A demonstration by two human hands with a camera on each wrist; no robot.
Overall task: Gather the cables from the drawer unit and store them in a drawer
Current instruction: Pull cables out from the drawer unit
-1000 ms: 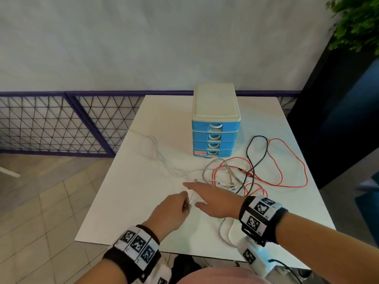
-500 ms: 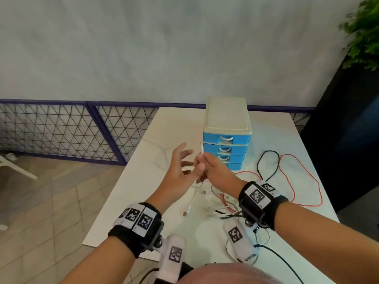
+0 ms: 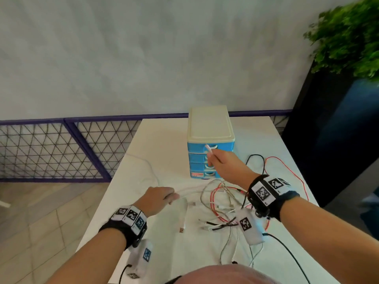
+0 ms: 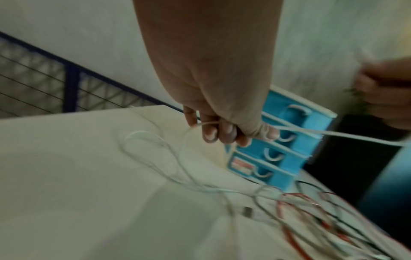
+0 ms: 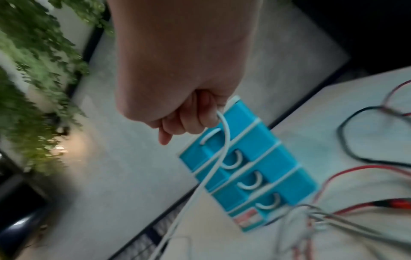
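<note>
The right hand [image 3: 224, 163] is raised in front of the blue drawer unit [image 3: 210, 140], fingers curled round one end of a white cable [image 5: 219, 149] whose plug tip pokes up beside the top drawer's handle. The left hand [image 3: 159, 198] is lower and nearer, over the left part of the white table [image 3: 164, 140], its fingers closed round the same cable further along, so a stretch of it runs between the two hands. Past the left hand the cable trails off in loose loops toward the far left of the table. The other cables are still spread out: a red cable [image 3: 287, 167] and a black cable [image 3: 255, 160] loop to the right of the unit, and a braided grey cable [image 3: 207, 193] tangles with them just in front of it. All four drawers look closed. The step in hand seems to be drawing the white cable free and coiling it. To do that well, the left hand should let the cable slide through a light grip while the right gathers even loops, watching that the trailing loops do not snag the tangle or drag it off the near edge.
</note>
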